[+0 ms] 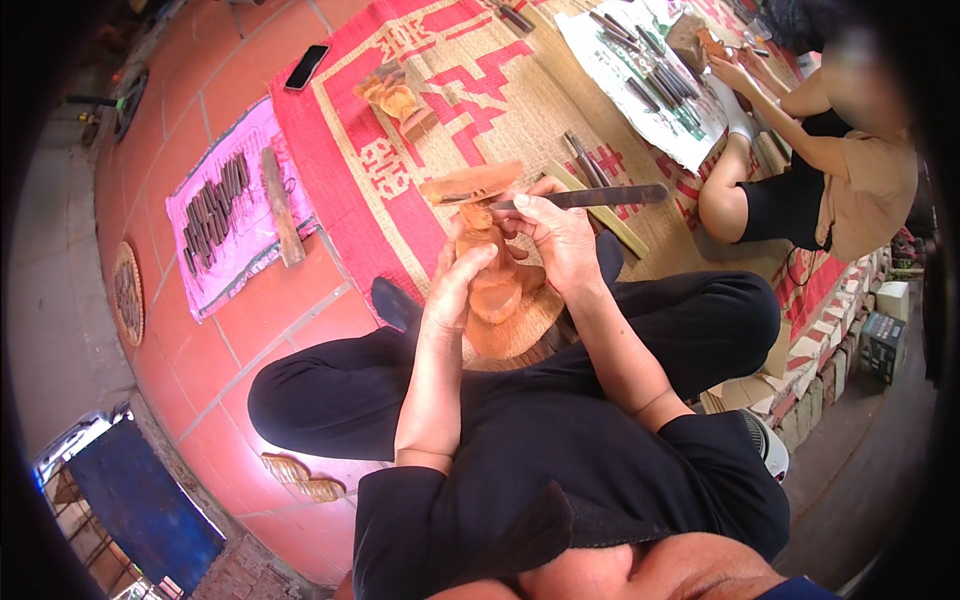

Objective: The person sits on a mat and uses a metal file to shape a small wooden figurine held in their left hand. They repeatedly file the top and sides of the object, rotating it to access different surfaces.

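Between my crossed legs, a carved wooden figure (pixel 497 290) stands propped, with a broad flat piece at its top and a wide rounded base. My left hand (pixel 458 287) is closed around the figure's side, thumb lying along it. In my right hand (pixel 558 235) is a carving chisel (pixel 610 196), gripped with its long dark handle pointing right. The chisel's working end meets the narrow part just under the flat top; its tip is hidden from view.
A pink cloth (pixel 215 290) with several dark carving tools and a wooden mallet (pixel 282 205) lies left. Ahead are a phone (pixel 306 67) and a smaller wood carving (pixel 398 100) on a red-patterned mat (pixel 340 130). At right, another person (pixel 830 165) works beside a tool-covered white sheet (pixel 640 85).
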A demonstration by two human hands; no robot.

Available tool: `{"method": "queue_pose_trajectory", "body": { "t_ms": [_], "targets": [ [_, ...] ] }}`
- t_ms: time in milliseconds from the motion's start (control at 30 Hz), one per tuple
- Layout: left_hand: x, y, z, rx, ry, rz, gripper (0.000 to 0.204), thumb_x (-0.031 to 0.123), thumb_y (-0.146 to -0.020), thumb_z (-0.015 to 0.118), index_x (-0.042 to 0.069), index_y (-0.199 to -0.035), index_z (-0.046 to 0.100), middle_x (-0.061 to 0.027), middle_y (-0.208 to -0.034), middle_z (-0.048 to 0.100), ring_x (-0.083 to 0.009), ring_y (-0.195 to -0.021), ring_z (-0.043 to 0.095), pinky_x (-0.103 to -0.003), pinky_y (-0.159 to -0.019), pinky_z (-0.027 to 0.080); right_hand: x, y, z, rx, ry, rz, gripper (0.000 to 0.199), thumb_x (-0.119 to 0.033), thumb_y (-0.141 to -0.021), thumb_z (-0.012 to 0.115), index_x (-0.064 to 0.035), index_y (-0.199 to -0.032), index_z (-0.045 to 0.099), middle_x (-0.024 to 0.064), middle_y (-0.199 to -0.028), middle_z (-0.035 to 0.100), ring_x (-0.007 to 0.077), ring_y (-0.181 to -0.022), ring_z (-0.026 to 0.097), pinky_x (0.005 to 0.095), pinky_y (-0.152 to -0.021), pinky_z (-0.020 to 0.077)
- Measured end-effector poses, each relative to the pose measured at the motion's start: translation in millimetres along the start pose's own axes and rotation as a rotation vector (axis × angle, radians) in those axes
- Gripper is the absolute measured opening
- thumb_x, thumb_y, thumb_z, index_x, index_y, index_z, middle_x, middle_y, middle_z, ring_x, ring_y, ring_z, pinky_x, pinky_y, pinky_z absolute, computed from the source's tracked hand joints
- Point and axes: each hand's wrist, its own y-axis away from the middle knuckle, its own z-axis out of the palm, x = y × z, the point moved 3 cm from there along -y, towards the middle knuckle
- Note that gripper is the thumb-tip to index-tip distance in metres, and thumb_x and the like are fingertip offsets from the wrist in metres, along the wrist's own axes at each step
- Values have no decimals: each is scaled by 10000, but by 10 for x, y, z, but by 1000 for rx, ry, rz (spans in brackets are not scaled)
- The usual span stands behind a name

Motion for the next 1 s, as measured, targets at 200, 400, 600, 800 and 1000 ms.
{"method": "queue_pose_trajectory", "body": {
  "t_ms": [200,400,600,800,1000],
  "targets": [
    [-22,-20,-22,0,8,0,545,124,-812,602,-6,-1292,379,-150,-1069,586,-271,-910,629,-388,-763,553,28,34,-13,-56,131,-71,75,-28,-820,637,-11,-840,567,136,-974,623,178,-840,628,289,-750,505],
    [-43,-6,-40,66,-92,24,591,139,-809,615,16,-1332,367,-117,-1073,586,-235,-926,620,-358,-819,523,77,35,20,-9,331,-120,94,-81,-788,674,-32,-786,593,49,-858,618,116,-746,584,258,-673,480],
    [-30,2,-78,46,-21,-21,598,145,-813,619,12,-1333,356,-121,-1068,578,-246,-919,620,-353,-806,525,11,-31,-22,22,-82,21,114,8,-803,612,-31,-734,529,148,-914,629,194,-746,637,300,-703,518],
    [-58,-32,-114,88,-107,6,627,149,-812,616,19,-1357,333,-142,-1083,573,-261,-938,620,-364,-812,524,114,-15,-20,-21,139,-19,87,-36,-796,654,-27,-774,570,74,-870,615,152,-736,614,268,-673,485],
    [-12,21,-3,-24,-3,-34,631,160,-815,622,21,-1357,331,-145,-1086,572,-257,-946,618,-359,-812,523,38,-30,-88,-8,-132,80,108,6,-798,631,-37,-742,550,77,-894,600,163,-773,604,291,-697,511]
  ]
}}
